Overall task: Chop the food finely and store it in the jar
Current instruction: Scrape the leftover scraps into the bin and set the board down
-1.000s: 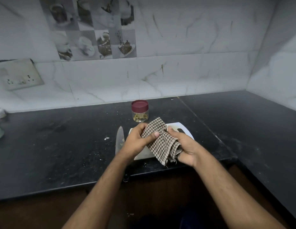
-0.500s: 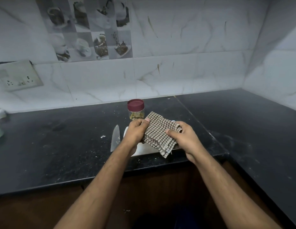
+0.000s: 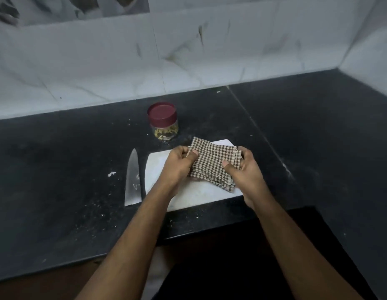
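Note:
A small clear jar [image 3: 164, 123] with a maroon lid stands on the black counter, with chopped yellowish food inside. In front of it lies a white cutting board [image 3: 194, 193]. Over the board, both hands hold a folded brown-and-white checked cloth [image 3: 214, 163]. My left hand [image 3: 177, 165] pinches its left edge and my right hand [image 3: 244, 169] grips its right side. A knife [image 3: 133, 178] lies on the counter just left of the board, tip pointing away; my left forearm hides its handle.
The black counter [image 3: 58, 180] carries scattered crumbs and a small white scrap [image 3: 111, 174] left of the knife. White marble-look tiles form the back wall and the right corner. The counter's front edge runs under my forearms.
The cloth has been spread flatter between both hands and now sits lower, close over the board. The camera has tilted down and moved closer to the counter.

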A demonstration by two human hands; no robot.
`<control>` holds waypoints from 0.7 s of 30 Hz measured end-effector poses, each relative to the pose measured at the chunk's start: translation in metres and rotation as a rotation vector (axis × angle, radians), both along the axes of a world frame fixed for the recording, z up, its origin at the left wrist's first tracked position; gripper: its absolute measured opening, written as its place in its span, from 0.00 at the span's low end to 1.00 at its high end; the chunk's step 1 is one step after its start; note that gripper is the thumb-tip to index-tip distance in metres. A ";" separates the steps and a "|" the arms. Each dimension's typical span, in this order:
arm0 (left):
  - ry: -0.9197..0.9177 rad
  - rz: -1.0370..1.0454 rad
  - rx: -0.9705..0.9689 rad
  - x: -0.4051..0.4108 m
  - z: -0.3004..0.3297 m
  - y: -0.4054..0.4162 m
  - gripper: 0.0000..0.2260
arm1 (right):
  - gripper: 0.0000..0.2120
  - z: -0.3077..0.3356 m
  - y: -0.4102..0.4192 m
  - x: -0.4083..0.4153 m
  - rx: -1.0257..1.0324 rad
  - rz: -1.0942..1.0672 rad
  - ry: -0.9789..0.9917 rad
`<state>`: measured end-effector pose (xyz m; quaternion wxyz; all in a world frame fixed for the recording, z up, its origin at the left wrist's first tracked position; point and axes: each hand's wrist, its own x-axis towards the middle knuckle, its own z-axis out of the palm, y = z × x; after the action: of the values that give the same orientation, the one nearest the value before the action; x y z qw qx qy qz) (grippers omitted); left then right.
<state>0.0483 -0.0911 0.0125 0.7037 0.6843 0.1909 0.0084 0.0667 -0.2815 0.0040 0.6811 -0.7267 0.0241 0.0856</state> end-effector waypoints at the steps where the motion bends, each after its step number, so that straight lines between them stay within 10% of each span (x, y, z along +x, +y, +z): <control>1: 0.032 0.003 0.025 -0.003 -0.001 0.001 0.08 | 0.28 -0.002 -0.001 0.000 -0.072 0.005 -0.005; 7: 0.169 0.019 0.209 -0.031 0.017 0.007 0.06 | 0.28 0.028 0.006 -0.018 -0.244 0.109 0.048; 12: 0.064 -0.130 0.403 -0.011 0.047 0.025 0.04 | 0.22 0.042 0.001 -0.031 0.001 0.141 0.237; 21: 0.058 -0.137 0.112 0.044 0.063 0.012 0.07 | 0.17 0.050 0.003 0.012 -0.201 0.044 0.023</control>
<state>0.0926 -0.0789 0.0759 0.6575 0.7339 0.1633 -0.0489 0.0790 -0.2781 0.0539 0.6024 -0.7907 0.0245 0.1059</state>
